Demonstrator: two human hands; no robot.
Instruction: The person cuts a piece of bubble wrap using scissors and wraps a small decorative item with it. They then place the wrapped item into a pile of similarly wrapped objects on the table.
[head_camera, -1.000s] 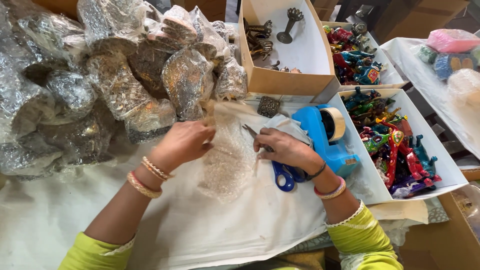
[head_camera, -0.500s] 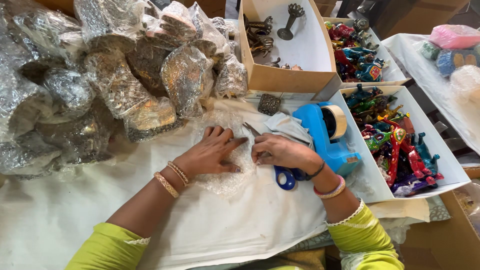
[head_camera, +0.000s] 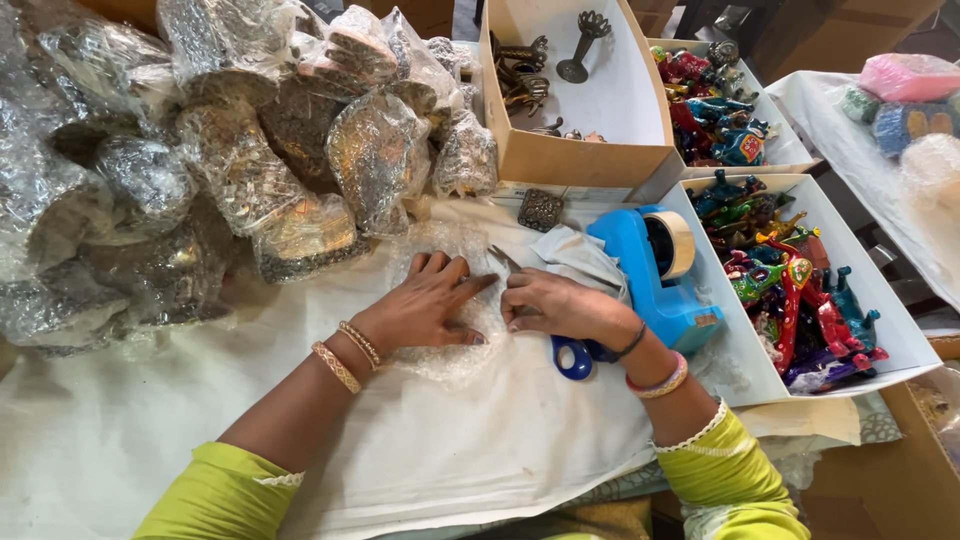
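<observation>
Both hands, left (head_camera: 425, 305) and right (head_camera: 560, 305), flat and unclenched on bubble wrap (head_camera: 455, 350), beside silvery wrapped packages (head_camera: 250, 160).

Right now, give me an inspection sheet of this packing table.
Surface: white cloth covers the table, creased.
Job's things: sheet of bubble wrap lies flat under both hands; blue-handled scissors lie beneath the right hand.
Clutter: pile of bubble-wrapped bundles at the far left; blue tape dispenser; small dark metal piece; grey cloth.
Grippers: left hand pressed flat on the wrap, open; right hand resting on the wrap over the scissors, its grip not clear.
Cables: nothing seen.
Surroundings: cardboard box of metal pieces; white trays of painted figurines.
</observation>
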